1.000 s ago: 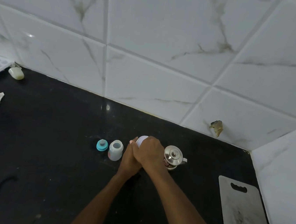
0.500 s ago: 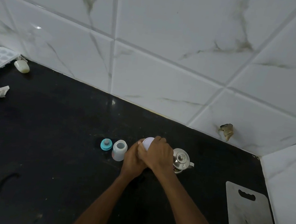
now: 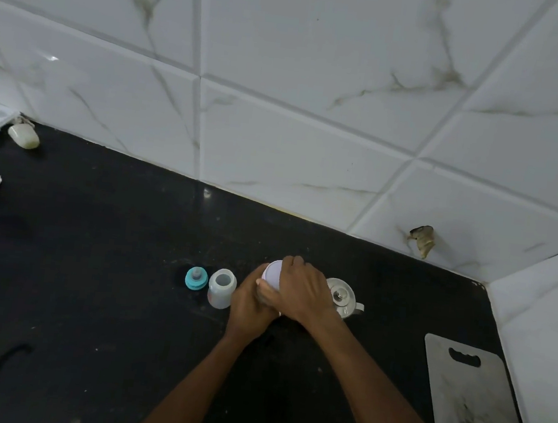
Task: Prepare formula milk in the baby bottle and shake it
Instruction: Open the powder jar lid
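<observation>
Blk counter (image 3: 91, 277) w/ baby bottle (image 3: 221, 289), white tile walls (image 3: 285, 74).

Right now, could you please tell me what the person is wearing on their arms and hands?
Both are bare: the left hand and right hand have no gloves, and the forearms show no sleeve, watch or bracelet.

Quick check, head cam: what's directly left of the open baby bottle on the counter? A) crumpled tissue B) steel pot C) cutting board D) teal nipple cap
D: the teal nipple cap stands just left of the open baby bottle; the steel pot is on the bottle's right, beyond the white-lidded container gripped by the left hand and right hand.
</observation>
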A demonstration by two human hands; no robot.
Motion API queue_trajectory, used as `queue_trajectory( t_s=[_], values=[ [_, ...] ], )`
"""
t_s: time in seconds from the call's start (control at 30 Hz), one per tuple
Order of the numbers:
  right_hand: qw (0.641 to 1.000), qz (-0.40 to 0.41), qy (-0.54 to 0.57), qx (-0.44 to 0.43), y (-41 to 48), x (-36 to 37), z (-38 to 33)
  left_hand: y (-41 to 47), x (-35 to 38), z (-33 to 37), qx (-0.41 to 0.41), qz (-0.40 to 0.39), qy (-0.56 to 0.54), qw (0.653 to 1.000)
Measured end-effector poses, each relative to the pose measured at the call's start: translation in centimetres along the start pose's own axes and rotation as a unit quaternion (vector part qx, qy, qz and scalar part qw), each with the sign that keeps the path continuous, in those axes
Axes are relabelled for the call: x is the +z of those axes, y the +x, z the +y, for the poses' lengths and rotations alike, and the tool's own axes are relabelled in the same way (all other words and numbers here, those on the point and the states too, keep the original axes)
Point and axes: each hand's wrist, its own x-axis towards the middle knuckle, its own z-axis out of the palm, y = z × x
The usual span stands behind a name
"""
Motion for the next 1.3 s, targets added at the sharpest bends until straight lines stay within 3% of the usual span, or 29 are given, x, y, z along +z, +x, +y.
queue_trajectory(
  t_s=[0.17, 0.37, 0.53, 0.6, 0.7, 0.8, 1.03, 1.3],
  values=[
    [0.996, -0.044, -0.007, -0.076, 0.2, -1.1, 1.1, -0.1, -0.1, 0.0, 0.005, -0.003, 0.006, 1.0],
    [0.97, -0.186, 0.003, -0.159, 1.2, -3.7, 1.7, 0.2, -0.4, 0.1, -0.024, -0.006, 0.034, 0.999],
    [0.957, -0.252, 0.031, -0.141, 1.9, -4.7, 0.9, 0.4, -0.4, -0.2, -0.03, -0.018, 0.039, 0.999],
    [0.966, -0.237, 0.069, -0.08, 1.6, -4.6, 0.5, 0.3, -0.5, 0.2, -0.021, -0.025, 0.034, 0.999],
    [0.988, -0.13, 0.056, 0.064, 1.0, -4.1, -0.8, 0.1, -0.4, 0.4, -0.009, -0.028, 0.003, 1.0],
    [0.982, -0.073, 0.07, 0.157, 0.8, -3.6, -2.3, 0.1, -0.4, 0.3, -0.031, -0.028, 0.029, 0.999],
    [0.978, -0.089, 0.089, 0.164, 0.8, -3.0, -3.4, 0.2, -0.3, -0.5, -0.043, -0.02, 0.053, 0.997],
    [0.984, -0.13, 0.058, 0.103, 0.2, -3.6, -2.6, 0.1, -0.4, 0.0, 0.014, -0.023, 0.014, 1.0]
  ],
)
